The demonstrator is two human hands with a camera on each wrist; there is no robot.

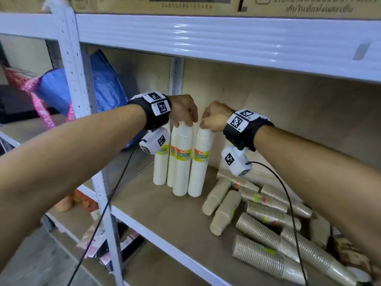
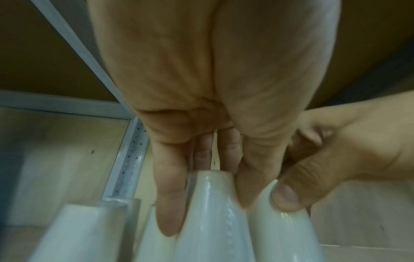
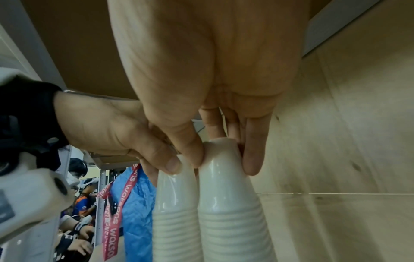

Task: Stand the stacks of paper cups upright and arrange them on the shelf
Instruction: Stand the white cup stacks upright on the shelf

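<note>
Four white stacks stand upright together at the left end of the shelf [image 1: 156, 205], each wrapped in clear film with a yellow-green label. The left hand [image 1: 183, 110] grips the top of the front white stack [image 1: 182, 162], fingers [image 2: 170, 191] curled down round its cap. The right hand [image 1: 214, 116] pinches the top of the rightmost white stack [image 1: 199, 164], thumb on one side and fingers [image 3: 253, 152] on the other; both grips are narrow and closed on the cup tops. The two held stacks touch side by side. To the right, the brown stacks [image 1: 266, 215] lie on their sides in a loose heap on the shelf board, near the standing ones. A blue bag [image 1: 107, 83] sits behind the shelf post, and cardboard boxes [image 1: 156, 5] rest on the shelf above.
</note>
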